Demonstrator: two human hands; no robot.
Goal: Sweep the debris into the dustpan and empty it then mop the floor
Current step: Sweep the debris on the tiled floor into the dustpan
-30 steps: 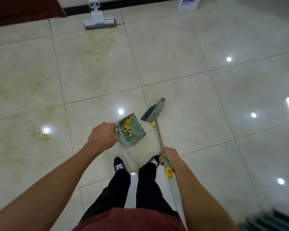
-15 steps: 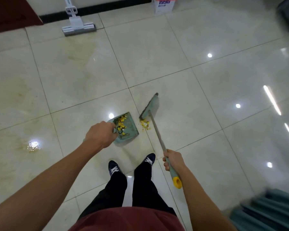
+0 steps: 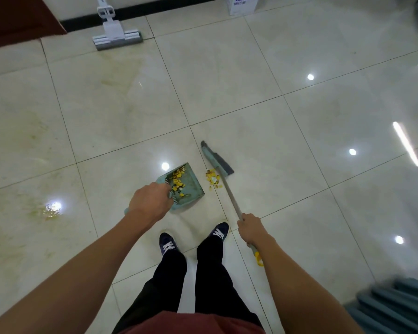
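A teal dustpan (image 3: 191, 186) rests on the tiled floor in front of my feet, with yellow debris (image 3: 177, 181) inside it. My left hand (image 3: 149, 201) grips its handle. To its right a small pile of yellow debris (image 3: 212, 179) lies on the floor between the pan's edge and the broom head (image 3: 216, 157). My right hand (image 3: 251, 229) grips the broom's handle low down, near its yellow end. A white sponge mop (image 3: 116, 34) stands against the far wall.
A white carton (image 3: 243, 4) sits by the far wall. Yellowish stains and a wet patch (image 3: 50, 209) mark the tiles at left. A grey-blue ribbed object (image 3: 396, 307) is at the lower right. A dark red door (image 3: 17, 18) fills the top left.
The broom head has swung out to the right, away from the dustpan's edge, leaving the small debris pile exposed between them. The dustpan and my left hand stayed put.
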